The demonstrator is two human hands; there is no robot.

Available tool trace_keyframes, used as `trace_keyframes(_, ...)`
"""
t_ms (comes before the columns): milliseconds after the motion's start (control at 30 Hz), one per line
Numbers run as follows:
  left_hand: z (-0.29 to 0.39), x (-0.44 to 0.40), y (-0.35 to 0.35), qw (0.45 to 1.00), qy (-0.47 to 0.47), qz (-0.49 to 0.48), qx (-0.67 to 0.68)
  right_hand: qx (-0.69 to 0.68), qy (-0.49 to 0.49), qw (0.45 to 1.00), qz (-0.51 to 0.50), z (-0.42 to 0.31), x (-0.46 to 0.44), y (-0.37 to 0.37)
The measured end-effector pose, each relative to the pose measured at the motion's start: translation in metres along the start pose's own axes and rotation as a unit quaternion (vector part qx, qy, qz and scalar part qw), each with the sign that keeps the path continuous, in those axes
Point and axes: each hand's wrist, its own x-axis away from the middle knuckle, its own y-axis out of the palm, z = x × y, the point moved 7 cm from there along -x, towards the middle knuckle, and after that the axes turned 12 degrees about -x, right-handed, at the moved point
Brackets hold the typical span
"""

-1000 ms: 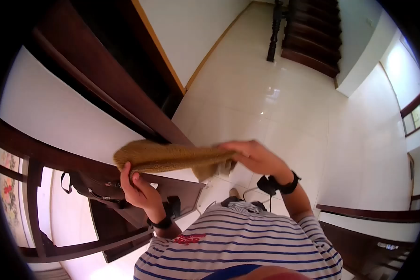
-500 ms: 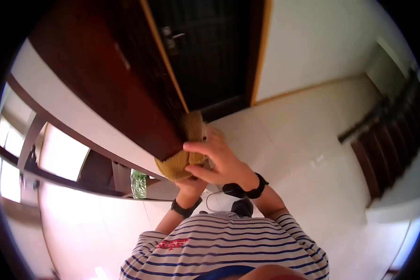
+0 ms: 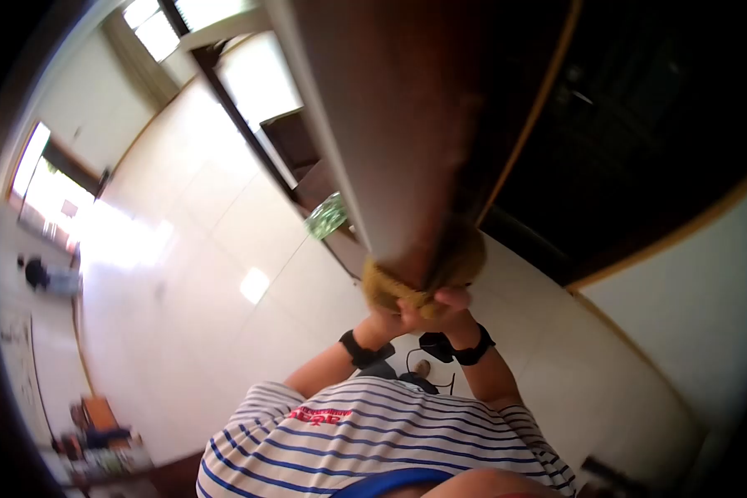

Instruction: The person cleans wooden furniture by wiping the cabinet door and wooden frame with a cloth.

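Observation:
A yellow-brown cloth [image 3: 383, 287] is wrapped around the near end of a tall dark wooden panel [image 3: 390, 124], covering its edge and both sides. My left hand [image 3: 383, 322] is closed on the cloth from below, its fingers mostly hidden under it. Beside it, my right hand [image 3: 450, 309] grips the cloth at the panel's end, thumb and fingers pressed into the folds. The two hands are close together. Black bands circle both wrists, and a dark cable hangs below the right one.
A green patterned packet [image 3: 327, 216] lies on a low shelf left of the panel. The dark door [image 3: 606, 124] with a handle stands at the right. Boxes and other items [image 3: 100, 423] are at the lower left, and a dark post [image 3: 610, 475] at the lower right.
The view has swung left along the panel. The cloth, stretched between my hands a second ago, has been folded around the panel's end, and my hands have come together there.

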Motion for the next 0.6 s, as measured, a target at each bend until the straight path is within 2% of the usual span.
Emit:
trace_keyframes(100,-0.010,-0.005,0.014,0.981,0.000,0.003,-0.196,0.152,-0.141,0.978,0.032,-0.029,0.004,-0.011)
trace_keyframes(200,0.014,-0.034,0.017,0.958,0.098,-0.008,-0.268,0.248,-0.256,0.933,0.050,-0.053,0.001,-0.009)
trace_keyframes(267,0.005,-0.026,0.022,0.961,0.070,-0.017,-0.266,0.278,-0.304,0.910,0.046,-0.059,0.008,-0.003)
trace_keyframes(300,-0.002,-0.021,0.024,0.962,0.055,-0.017,-0.266,0.288,-0.319,0.902,0.042,-0.061,0.010,0.001)
trace_keyframes(400,-0.003,0.007,0.017,0.945,0.103,-0.012,-0.310,0.291,-0.352,0.889,0.013,-0.065,0.021,0.021)
trace_keyframes(433,-0.003,0.013,0.015,0.942,0.086,-0.023,-0.324,0.287,-0.360,0.888,0.000,-0.062,0.025,0.025)
trace_keyframes(500,-0.006,0.032,0.012,0.936,0.059,-0.028,-0.345,0.246,-0.322,0.914,-0.014,-0.022,0.034,0.017)
trace_keyframes(567,-0.019,0.043,0.018,0.888,0.048,0.007,-0.456,0.223,-0.296,0.928,-0.036,0.024,0.046,0.003)
trace_keyframes(600,-0.014,0.039,0.009,0.936,0.009,0.049,-0.347,0.245,-0.286,0.923,-0.075,0.007,0.034,0.014)
